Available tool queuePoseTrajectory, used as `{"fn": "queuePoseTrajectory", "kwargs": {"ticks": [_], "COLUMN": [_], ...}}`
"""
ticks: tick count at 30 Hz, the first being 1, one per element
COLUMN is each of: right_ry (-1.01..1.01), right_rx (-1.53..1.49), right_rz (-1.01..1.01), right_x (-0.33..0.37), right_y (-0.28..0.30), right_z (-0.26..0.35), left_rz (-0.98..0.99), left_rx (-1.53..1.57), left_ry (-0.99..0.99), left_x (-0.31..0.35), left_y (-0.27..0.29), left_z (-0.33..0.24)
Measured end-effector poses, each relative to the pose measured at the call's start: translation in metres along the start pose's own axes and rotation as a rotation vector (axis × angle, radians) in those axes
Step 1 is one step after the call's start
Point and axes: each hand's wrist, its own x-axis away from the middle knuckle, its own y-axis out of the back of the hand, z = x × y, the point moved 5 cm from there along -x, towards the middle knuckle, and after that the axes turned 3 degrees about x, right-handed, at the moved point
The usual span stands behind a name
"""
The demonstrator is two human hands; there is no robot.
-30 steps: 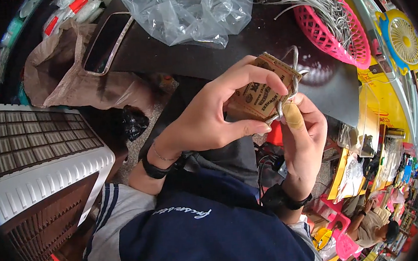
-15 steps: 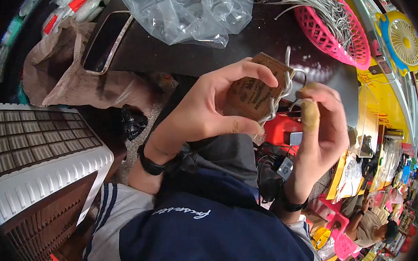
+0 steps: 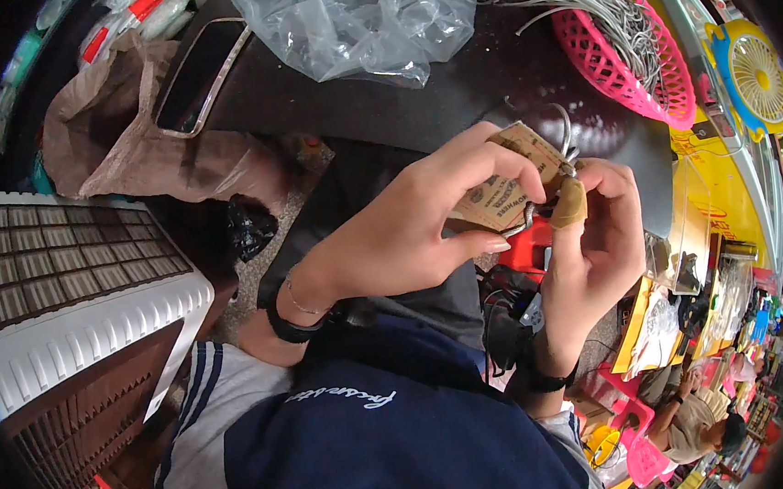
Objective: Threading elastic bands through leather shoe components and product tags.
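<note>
Left hand [image 3: 413,220] pinches brown rectangular cardboard [image 3: 492,202], right hand [image 3: 602,228] pinching thin silvery-grey cord [image 3: 568,168] at its three-o'clock edge; hard pulling might crease the cardboard.

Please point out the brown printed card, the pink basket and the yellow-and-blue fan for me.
Brown printed card [image 3: 495,202]: head view, on its printed face.
Pink basket [image 3: 607,79]: head view, on its lattice wall.
Yellow-and-blue fan [image 3: 761,80]: head view, on the hub of its grille.

A dark table [image 3: 344,110] catches pale glare [image 3: 608,138]; speckled floor [image 3: 249,279] below; white-and-brown slatted unit [image 3: 102,302] at left; pink chair [image 3: 646,460] lower right.
</note>
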Motion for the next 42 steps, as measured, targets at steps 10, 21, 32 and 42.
{"fn": "queuePoseTrajectory", "kwargs": {"ticks": [10,21,32,42], "right_ry": [0.208,0.241,0.038,-0.014], "right_rx": [0.191,0.257,0.122,0.038], "right_rz": [0.139,0.364,-0.100,0.264], "right_x": [-0.021,-0.019,-0.021,0.003], "right_y": [0.008,0.007,0.024,-0.008], "right_z": [0.011,0.005,0.006,0.017], "left_rz": [0.144,0.206,0.111,-0.124], "left_rx": [0.054,0.369,0.329,0.314], "left_ry": [0.030,0.223,0.161,0.112], "left_x": [0.002,0.009,0.005,0.005], "left_y": [0.008,0.010,0.019,0.018], "left_z": [0.004,0.010,0.013,0.004]}}
